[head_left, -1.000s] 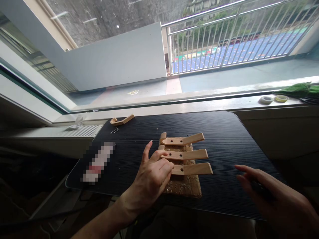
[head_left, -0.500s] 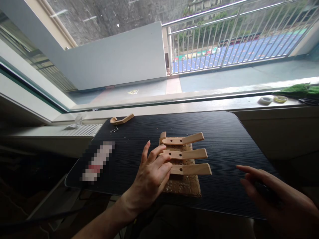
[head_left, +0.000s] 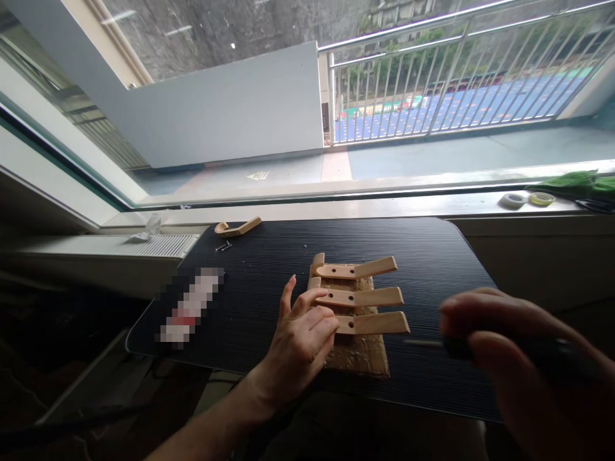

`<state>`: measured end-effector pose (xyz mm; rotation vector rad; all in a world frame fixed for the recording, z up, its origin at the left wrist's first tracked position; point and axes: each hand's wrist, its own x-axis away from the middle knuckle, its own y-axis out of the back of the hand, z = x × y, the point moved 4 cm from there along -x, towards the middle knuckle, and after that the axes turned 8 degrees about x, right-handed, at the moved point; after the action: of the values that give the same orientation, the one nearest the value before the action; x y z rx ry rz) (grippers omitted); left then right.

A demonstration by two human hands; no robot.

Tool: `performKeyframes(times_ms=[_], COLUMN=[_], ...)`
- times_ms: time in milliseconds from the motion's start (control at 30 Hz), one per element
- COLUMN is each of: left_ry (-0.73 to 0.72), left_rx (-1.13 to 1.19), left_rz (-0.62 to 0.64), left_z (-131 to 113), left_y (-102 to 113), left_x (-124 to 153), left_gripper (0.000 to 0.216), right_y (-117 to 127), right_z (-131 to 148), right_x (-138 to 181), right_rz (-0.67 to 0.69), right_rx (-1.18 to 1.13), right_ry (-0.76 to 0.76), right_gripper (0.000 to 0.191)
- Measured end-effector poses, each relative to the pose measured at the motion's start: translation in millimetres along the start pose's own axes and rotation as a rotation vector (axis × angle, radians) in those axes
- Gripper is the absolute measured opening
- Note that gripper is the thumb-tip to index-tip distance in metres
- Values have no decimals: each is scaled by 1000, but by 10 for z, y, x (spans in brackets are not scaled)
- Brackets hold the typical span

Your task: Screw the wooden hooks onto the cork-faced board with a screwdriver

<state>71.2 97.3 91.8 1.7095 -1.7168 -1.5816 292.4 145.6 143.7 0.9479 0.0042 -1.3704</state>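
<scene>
Three pale wooden hooks lie side by side across a worn brown board (head_left: pixel 362 362): a far hook (head_left: pixel 368 267), a middle hook (head_left: pixel 377 296) and a near hook (head_left: pixel 382 324). Each has dark screw holes, and their right ends jut past the board's edge. My left hand (head_left: pixel 305 333) closes its thumb and fingertips on the left end of the near hook, hiding that end. In my right hand (head_left: pixel 514 346), closed round a dark handle, is a screwdriver (head_left: pixel 425 344). Its thin, blurred shaft points left, apart from the near hook.
Another wooden hook (head_left: pixel 239 227) rests at the back left of the black table (head_left: pixel 408 240), with small screws (head_left: pixel 223 246) beside it. A pixelated item (head_left: pixel 192 310) lies at left. Tape rolls (head_left: pixel 541 198) sit on the windowsill (head_left: pixel 375 203).
My right hand has risen and swung inward, bringing the screwdriver's shaft into view near the near hook's right end. My left hand stays at the near hook.
</scene>
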Motion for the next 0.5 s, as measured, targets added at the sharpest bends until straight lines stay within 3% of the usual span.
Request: performKeyframes(times_ms=[133,267,500], left_ry=[48,59,58], left_rx=[-1,6,54], left_rz=[-34,-87,-103], left_z=[27,70,110], left_y=[-21,-36,-40], left_x=[26,62,80], left_gripper=[20,30,39], right_y=[-421,-665,-855], right_z=[411,351,260], right_x=[-223,-274,-257], right_rz=[137,170,253], right_rx=[-68,-72,-29], right_ry=[154,145,135], right_gripper=[5,7,11])
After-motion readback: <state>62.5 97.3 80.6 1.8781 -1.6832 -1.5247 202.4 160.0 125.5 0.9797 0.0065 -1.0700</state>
